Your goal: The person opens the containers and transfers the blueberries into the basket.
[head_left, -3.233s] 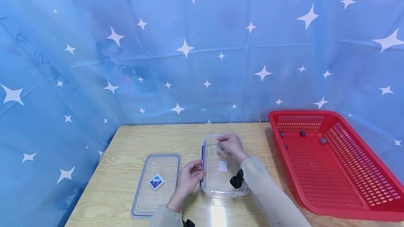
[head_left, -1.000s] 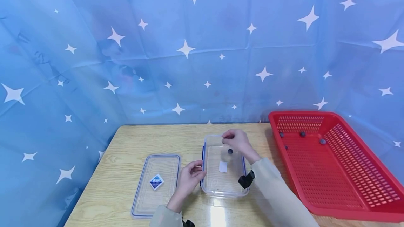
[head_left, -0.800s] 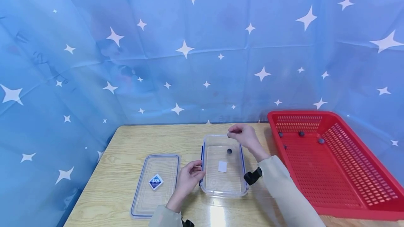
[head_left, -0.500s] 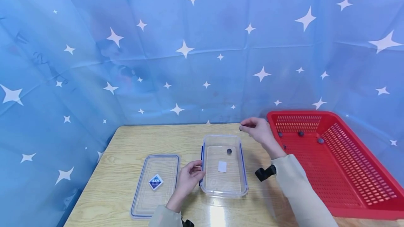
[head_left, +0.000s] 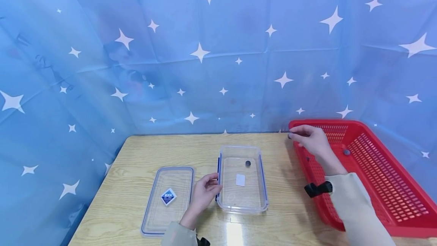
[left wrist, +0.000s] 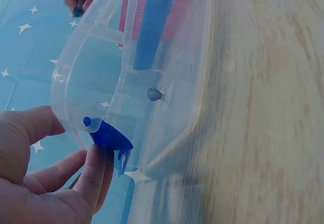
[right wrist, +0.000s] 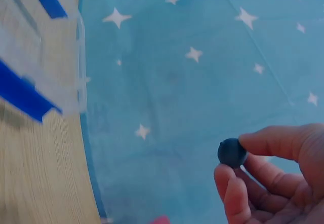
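A round dark blueberry (right wrist: 232,153) is pinched between the thumb and fingertips of my right hand (head_left: 317,143), which hovers above the near-left rim area of the red basket (head_left: 368,185). My left hand (head_left: 204,196) holds the left side of a clear plastic box (head_left: 239,200), its fingers against a blue clip (left wrist: 109,135) and its thumb at the rim. One blueberry (head_left: 248,164) lies on the box floor toward the back. In the basket two blueberries show, one (head_left: 346,152) near the middle back and one (head_left: 308,158) by the left wall; my right hand covers part of the basket.
The box's clear lid (head_left: 170,215) with a blue seal and a blue label (head_left: 168,196) lies on the wooden table (head_left: 112,200), left of the left hand. A blue cloth with white stars (head_left: 205,67) hangs behind the table's back edge.
My right hand has lifted a blueberry out of the plastic box and carried it right to the red basket. The left hand has stayed in place on the box.
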Motion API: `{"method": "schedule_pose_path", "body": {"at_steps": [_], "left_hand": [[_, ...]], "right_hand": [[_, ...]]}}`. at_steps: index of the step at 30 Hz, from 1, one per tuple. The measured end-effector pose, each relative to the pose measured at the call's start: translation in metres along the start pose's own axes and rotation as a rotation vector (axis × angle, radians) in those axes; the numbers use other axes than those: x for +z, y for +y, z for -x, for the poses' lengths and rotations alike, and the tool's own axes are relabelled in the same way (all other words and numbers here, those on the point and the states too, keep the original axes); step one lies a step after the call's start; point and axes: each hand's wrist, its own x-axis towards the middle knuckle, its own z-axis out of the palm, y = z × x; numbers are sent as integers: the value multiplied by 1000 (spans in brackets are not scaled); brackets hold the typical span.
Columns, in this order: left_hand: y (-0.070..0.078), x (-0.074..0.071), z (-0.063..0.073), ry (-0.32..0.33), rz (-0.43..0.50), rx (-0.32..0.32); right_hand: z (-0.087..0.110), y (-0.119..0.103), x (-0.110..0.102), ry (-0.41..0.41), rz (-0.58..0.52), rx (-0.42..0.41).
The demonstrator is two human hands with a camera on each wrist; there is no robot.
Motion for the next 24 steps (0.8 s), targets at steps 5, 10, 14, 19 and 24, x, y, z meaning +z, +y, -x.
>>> {"method": "schedule_pose_path", "body": {"at_steps": [5, 10, 14, 19, 24], "left_hand": [[0, 0, 0, -2, -2, -3], [0, 1, 0, -3, 2, -6], [0, 1, 0, -5, -4, 5], [-1, 1, 0, -4, 3, 2], [0, 1, 0, -6, 3, -2]], "right_hand": [[6, 12, -23, 8, -12, -5], [12, 27, -42, 10, -35, 15], [13, 41, -54, 10, -77, 34], [15, 61, -66, 10, -123, 66], [13, 86, -75, 10, -134, 137]]}}
